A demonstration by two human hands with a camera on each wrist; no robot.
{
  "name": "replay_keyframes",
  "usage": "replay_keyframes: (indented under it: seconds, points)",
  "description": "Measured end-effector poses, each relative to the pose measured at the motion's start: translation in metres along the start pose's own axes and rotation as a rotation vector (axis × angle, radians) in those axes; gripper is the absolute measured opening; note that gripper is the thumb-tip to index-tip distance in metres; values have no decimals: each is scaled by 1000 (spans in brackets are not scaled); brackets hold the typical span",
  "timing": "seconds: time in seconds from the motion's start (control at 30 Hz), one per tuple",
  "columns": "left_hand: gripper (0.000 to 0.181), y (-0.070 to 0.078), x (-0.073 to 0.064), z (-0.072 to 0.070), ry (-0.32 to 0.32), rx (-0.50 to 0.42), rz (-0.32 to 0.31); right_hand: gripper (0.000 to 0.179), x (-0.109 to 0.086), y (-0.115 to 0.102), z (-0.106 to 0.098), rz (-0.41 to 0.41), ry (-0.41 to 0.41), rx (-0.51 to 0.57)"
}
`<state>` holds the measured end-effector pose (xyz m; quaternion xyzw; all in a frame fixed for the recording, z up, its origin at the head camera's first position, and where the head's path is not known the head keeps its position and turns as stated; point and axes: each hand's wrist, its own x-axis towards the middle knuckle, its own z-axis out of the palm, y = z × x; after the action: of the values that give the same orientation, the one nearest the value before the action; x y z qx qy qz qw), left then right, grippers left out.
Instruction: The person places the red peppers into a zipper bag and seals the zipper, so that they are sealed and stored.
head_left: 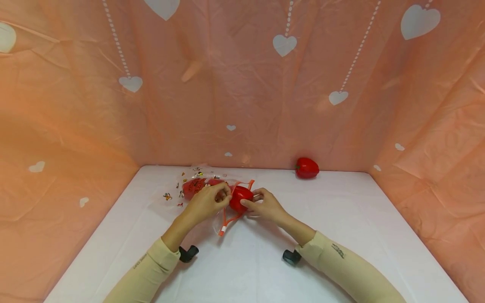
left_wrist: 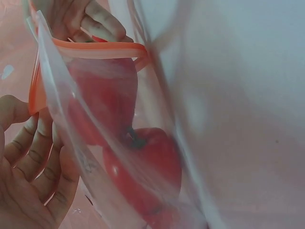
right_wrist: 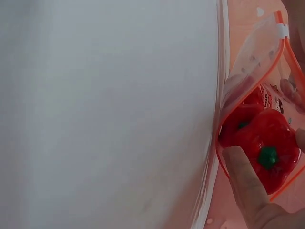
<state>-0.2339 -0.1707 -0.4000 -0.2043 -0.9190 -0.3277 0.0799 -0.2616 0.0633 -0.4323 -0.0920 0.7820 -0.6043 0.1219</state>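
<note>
Evidently, I judge bagging midway: inner peppers [left_wrist: 147, 171] enclosed, left hand [head_left: 207, 201] pinching bag [left_wrist: 102, 46], right hand [head_left: 268, 205] gripping front pepper [head_left: 241, 198], loose pepper [head_left: 307, 168] outside.

Up top, the head view looks forward and down from well back of the zip bag [head_left: 177, 185], catching most of the counter [head_left: 333, 210] around it! Left wrist goes close, peering sideways through the bag's wall; right wrist, also close, faces into its mouth. Both wrist views share the bag's red peppers [right_wrist: 279, 129]!
</note>
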Motion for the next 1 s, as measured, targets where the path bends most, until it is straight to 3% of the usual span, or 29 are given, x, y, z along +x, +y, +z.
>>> replay_keyframes:
  seconds: [0.23,0.47,0.77,1.0]
  points:
    - [7,0,-1,-1,-2,-3,-2,56,7,-1,6,5,7,27]
    - [9,2,-2,-2,-7,6,-4,59,11,-1,7,-16,52,-40]
    - [9,1,-2,-2,-3,9,5,59,15,-1,10,-3,33,32]
    - [8,2,-2,-3,3,6,11,56,17,-3,13,27,62,106]
